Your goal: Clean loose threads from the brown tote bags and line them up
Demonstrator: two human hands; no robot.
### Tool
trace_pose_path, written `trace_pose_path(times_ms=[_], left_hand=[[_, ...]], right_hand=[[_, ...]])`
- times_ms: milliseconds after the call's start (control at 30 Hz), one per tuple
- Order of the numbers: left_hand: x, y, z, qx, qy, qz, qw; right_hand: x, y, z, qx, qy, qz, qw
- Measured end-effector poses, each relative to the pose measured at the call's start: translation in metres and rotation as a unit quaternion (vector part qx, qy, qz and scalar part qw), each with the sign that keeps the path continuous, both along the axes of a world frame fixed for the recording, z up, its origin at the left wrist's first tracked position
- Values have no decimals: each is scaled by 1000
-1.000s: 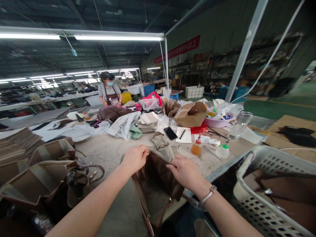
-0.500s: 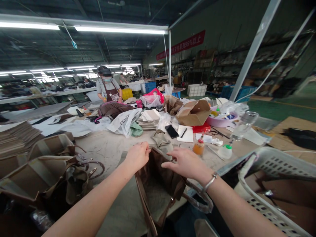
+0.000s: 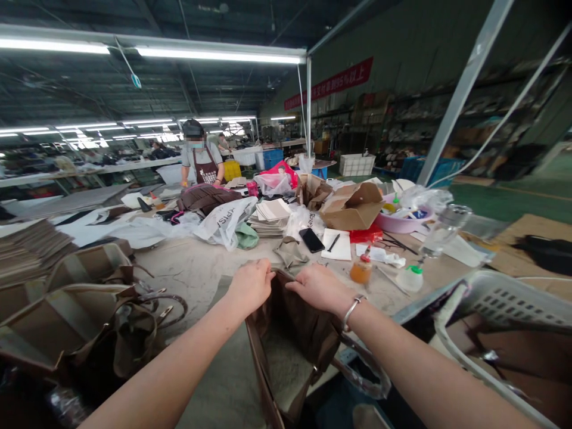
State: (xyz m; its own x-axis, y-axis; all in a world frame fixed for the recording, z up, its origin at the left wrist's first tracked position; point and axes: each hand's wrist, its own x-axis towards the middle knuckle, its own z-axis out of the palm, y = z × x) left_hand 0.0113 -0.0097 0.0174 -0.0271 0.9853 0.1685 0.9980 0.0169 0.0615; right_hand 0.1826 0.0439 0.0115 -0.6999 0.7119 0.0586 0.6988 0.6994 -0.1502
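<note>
A brown bag (image 3: pixel 304 316) stands in front of me at the table's near edge, its mouth gaping and its lining showing. My left hand (image 3: pixel 251 285) is closed on the far left part of its rim. My right hand (image 3: pixel 319 287) pinches the same rim a little farther right, thumb and fingers together. A bracelet is on the right wrist. One handle (image 3: pixel 369 366), wrapped in clear plastic, hangs off the bag's right side. Just beyond the rim lies a crumpled olive cloth piece (image 3: pixel 289 253). The fingertips of both hands are partly hidden.
More brown bags (image 3: pixel 67 316) stand at left beside stacked panels (image 3: pixel 33 247). A white plastic basket (image 3: pixel 513 298) with brown pieces is at right. Glue bottles (image 3: pixel 361 271), a phone (image 3: pixel 311 240) and a notepad (image 3: pixel 337 244) lie beyond my hands. A co-worker (image 3: pixel 203 158) stands across the table.
My right hand has moved left onto the bag's rim, and its spread thumb and fingers have closed there. The left hand stays on the rim. The co-worker's head and body have shifted slightly.
</note>
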Motion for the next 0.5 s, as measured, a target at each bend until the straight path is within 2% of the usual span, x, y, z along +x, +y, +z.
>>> trace_pose_path(times_ms=[367,500], left_hand=[[-1,4,-5,14,5,-1,1000],[-1,1,-3,2,-15,3,1000]], right_hand=[[4,2,2,-47,50,-11,998],[-6,5,4,-29,31,-2,999]])
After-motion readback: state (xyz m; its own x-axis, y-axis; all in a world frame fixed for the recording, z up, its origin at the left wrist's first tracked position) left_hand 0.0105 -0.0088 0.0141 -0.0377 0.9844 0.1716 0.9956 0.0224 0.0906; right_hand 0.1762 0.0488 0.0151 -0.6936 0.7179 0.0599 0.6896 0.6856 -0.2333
